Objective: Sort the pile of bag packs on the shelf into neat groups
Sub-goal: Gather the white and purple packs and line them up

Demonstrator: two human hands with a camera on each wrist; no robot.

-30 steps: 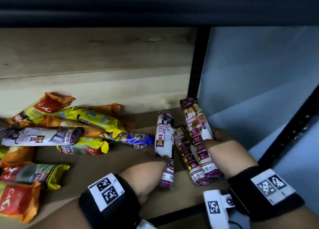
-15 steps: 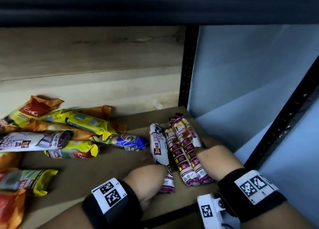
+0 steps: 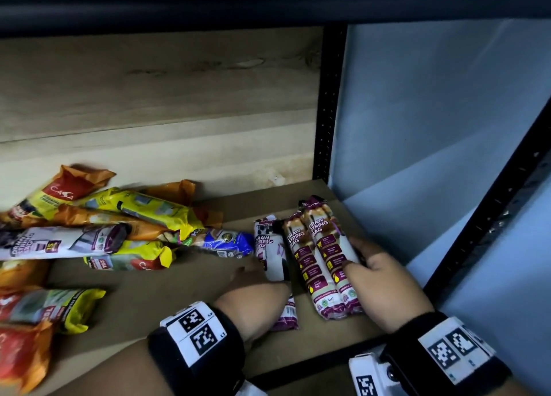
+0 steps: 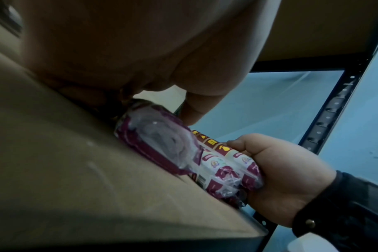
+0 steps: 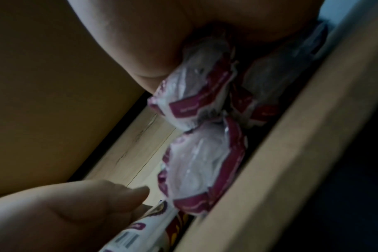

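Note:
Three drawstring bag packs lie side by side at the right end of the shelf (image 3: 167,294). My left hand (image 3: 256,291) grips the white and purple pack (image 3: 269,255), thumb on its right side, fingers on its left. My right hand (image 3: 378,279) grips the two maroon packs (image 3: 322,255), thumb on top and fingers along their right side. In the left wrist view the white pack's end (image 4: 162,141) sits under my palm, beside the maroon packs (image 4: 231,163) in my right hand (image 4: 287,173). The right wrist view shows crumpled pack ends (image 5: 201,167) under the palm.
A loose pile of yellow and orange packs (image 3: 134,213) covers the shelf's left side, with another white drawstring pack (image 3: 65,242) and a blue pack (image 3: 226,242) touching the sorted group. More packs (image 3: 59,306) lie front left. A black post (image 3: 328,112) stands at the back right corner.
The two maroon packs have swung from a slanted spread to lie straight and close beside the white pack. Both hands stayed on their packs.

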